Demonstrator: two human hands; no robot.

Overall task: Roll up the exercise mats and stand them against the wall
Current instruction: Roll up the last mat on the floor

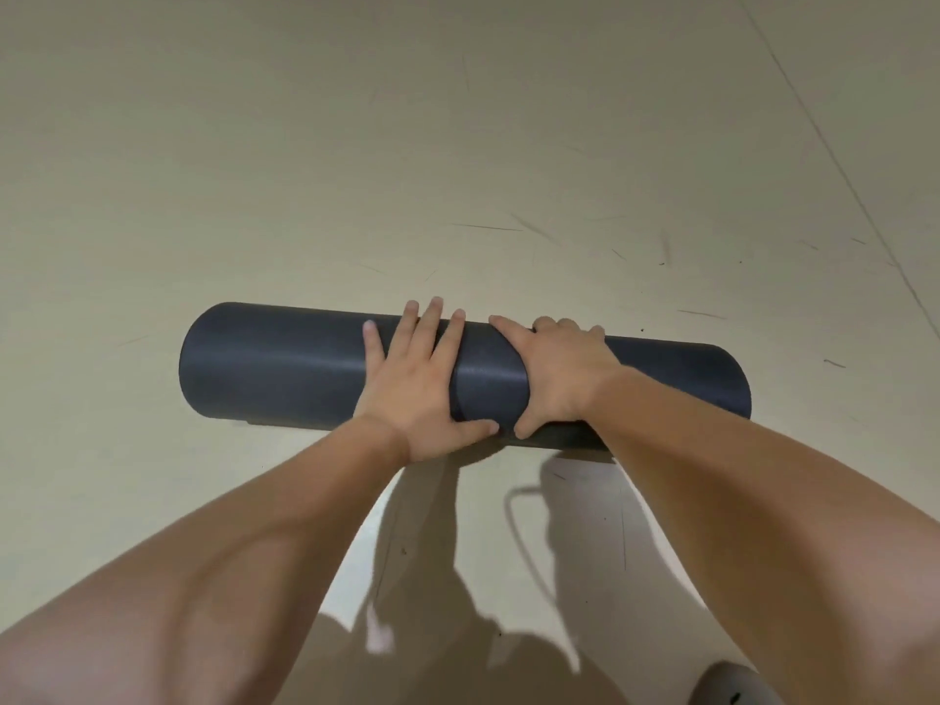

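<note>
A dark blue exercise mat (274, 366), fully rolled into a thick cylinder, lies on its side across the pale floor. My left hand (417, 384) rests flat on top of the roll near its middle, fingers spread and thumb tucked under the near side. Just to the right, my right hand (554, 374) wraps over the roll, its fingers curled over the far side and its thumb pressing the near side. The roll's right end (712, 384) extends past my right forearm.
Scuffed beige floor (458, 145) stretches all around the roll. A floor seam (834, 160) runs diagonally at the upper right. My shadow falls on the floor near me. A grey shoe tip (732, 684) shows at the bottom right. No wall is in view.
</note>
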